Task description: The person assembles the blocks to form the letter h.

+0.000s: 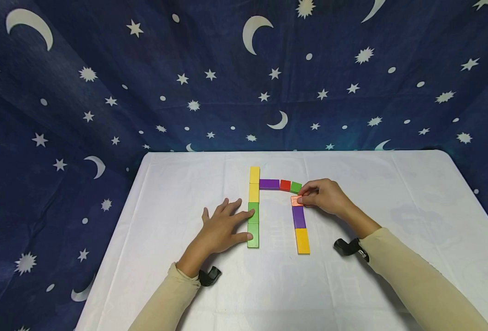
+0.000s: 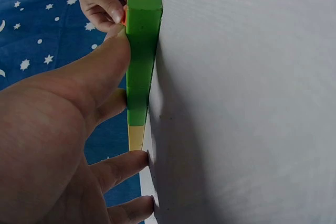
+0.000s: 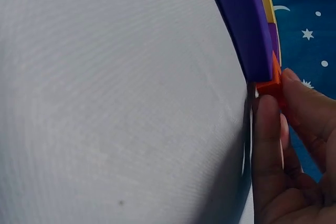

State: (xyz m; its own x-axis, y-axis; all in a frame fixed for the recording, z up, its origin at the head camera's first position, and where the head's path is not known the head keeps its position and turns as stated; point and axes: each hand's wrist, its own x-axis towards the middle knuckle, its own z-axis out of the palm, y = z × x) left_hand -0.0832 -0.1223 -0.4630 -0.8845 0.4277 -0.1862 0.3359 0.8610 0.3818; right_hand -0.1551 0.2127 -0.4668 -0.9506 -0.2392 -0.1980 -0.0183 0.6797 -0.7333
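Note:
Two green blocks [image 1: 253, 235] and two yellow blocks [image 1: 254, 191] lie end to end in a column. My left hand [image 1: 223, 228] is spread beside it, thumb and a fingertip touching the green blocks. Between thumb and fingers, my right hand [image 1: 327, 196] pinches a small orange block [image 3: 269, 86]. That block sits at the far end of a purple block [image 1: 299, 217], whose near end meets a yellow-orange block [image 1: 303, 241]. Across the top run another purple block [image 1: 269, 185], a red block [image 1: 285, 185] and a small green block [image 1: 295, 187], the last close to my right fingertips.
A white-covered table [image 1: 165, 184] carries the blocks. Behind it and along the left hangs a dark blue cloth [image 1: 210, 55] with moons and stars. Black wrist devices are on both arms, the right one [image 1: 347, 247] just above the tabletop.

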